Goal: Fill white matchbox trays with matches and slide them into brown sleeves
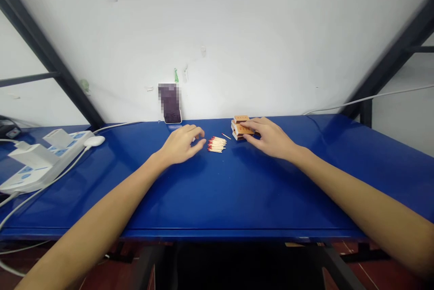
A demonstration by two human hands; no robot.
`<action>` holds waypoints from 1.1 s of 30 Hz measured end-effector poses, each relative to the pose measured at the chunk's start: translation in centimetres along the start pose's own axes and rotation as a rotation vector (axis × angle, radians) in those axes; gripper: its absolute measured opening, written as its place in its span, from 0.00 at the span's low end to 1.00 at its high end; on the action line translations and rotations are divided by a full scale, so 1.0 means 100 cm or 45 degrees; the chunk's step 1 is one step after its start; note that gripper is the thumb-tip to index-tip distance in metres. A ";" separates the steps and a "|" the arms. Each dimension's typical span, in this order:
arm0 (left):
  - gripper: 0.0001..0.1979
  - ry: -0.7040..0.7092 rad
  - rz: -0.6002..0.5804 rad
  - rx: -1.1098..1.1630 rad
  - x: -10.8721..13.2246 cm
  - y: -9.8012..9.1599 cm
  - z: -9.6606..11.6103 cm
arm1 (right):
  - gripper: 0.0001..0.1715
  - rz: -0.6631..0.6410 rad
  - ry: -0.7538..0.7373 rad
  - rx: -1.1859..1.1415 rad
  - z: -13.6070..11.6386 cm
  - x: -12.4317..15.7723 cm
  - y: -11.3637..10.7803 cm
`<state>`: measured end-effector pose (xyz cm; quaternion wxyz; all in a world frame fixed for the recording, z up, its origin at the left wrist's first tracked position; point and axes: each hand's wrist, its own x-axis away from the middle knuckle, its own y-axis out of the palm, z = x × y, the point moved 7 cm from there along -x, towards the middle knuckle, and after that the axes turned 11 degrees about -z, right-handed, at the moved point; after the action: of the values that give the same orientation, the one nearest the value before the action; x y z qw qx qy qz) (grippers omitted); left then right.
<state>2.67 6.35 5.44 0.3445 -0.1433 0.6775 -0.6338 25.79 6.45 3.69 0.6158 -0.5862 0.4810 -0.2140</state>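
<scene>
Red-tipped matches lie in a small heap on the blue tabletop, with a single match apart from them, toward the boxes. Just left of the heap is my left hand, its fingers curved and the thumb apart from them; I see nothing held in it. To the right, several orange-and-white matchboxes are stacked together. My right hand grips an upper matchbox at the front of the stack, fingers on top and thumb at its near side. My right fingers partly hide the stack's right side.
A phone with a blurred screen leans upright against the white wall. At the left are a white power strip with plugged-in adapters and a round white charger. Cables run along the left side, and dark metal posts flank the tabletop.
</scene>
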 end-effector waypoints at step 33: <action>0.21 0.316 -0.348 0.326 0.004 0.009 0.054 | 0.18 -0.275 0.420 0.063 0.042 0.002 -0.008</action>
<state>6.09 2.13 4.70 0.1846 -0.1099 0.6032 -0.7681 29.64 8.23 3.75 0.5162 -0.5762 0.5042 -0.3838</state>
